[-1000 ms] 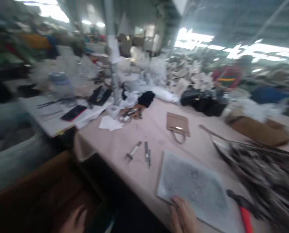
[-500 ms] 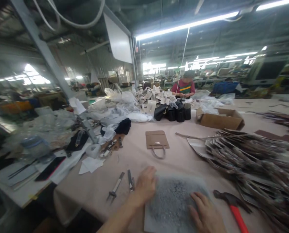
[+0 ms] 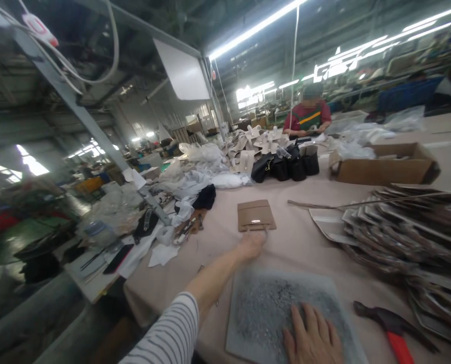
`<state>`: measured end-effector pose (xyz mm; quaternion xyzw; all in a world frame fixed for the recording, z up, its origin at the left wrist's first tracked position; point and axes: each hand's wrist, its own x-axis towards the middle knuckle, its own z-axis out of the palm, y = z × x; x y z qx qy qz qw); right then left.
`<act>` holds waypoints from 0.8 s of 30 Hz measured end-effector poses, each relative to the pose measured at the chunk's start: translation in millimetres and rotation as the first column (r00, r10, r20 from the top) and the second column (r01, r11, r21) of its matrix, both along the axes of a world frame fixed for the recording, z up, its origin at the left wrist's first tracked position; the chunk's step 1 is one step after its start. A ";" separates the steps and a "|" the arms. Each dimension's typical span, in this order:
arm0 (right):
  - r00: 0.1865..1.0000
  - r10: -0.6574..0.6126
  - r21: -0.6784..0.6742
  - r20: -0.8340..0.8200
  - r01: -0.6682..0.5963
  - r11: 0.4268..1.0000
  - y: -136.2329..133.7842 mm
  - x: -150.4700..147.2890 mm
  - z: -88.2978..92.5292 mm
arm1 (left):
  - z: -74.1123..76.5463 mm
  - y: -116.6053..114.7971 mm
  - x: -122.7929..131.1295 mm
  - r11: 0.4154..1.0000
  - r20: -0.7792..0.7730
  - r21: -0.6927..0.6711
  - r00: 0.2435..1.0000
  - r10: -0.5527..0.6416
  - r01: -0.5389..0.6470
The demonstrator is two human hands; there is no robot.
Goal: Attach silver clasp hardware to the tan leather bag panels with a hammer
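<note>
A tan bag panel (image 3: 256, 211) with a small metal fitting lies flat on the cloth-covered table, its looped handle toward me. My left hand (image 3: 251, 246) reaches over that handle; its fingers are blurred, so whether they grip it cannot be made out. Nearer to me is a worn grey slab (image 3: 261, 316) with dark pitted marks. My right hand (image 3: 315, 333) rests palm down on the slab's right part, fingers spread, holding nothing. To the right of the slab lies a claw hammer (image 3: 395, 331) with a red handle.
Stacked brown strips (image 3: 407, 232) cover the right side. Behind them stands a cardboard box (image 3: 386, 169). Black bags (image 3: 286, 164), pale pieces and plastic wrap pile up at the back, near a seated person (image 3: 307, 116). A metal post (image 3: 96, 136) rises at left.
My left hand has moved forward from the slab's left edge to the bag handle. My right hand stays on the slab, slightly shifted. The whole view has tilted and shifted.
</note>
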<state>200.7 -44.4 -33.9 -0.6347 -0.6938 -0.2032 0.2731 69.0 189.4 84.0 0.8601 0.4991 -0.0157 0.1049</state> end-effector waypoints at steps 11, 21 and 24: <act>0.878 0.110 0.072 -0.467 -0.086 0.994 -8.0 3.5 27.1 | 57.9 -174.2 -46.9 0.982 -0.140 -0.030 0.972 -0.189 0.186; 0.904 0.239 0.058 -0.355 -0.234 0.971 -6.2 5.7 32.2 | 2.9 -315.2 -68.8 0.946 -0.129 -0.024 0.938 -0.322 0.322; 0.920 0.240 -0.002 -0.311 -0.253 0.967 -6.8 -0.4 35.3 | 5.0 -316.7 -71.5 0.931 -0.134 0.042 0.926 -0.354 0.362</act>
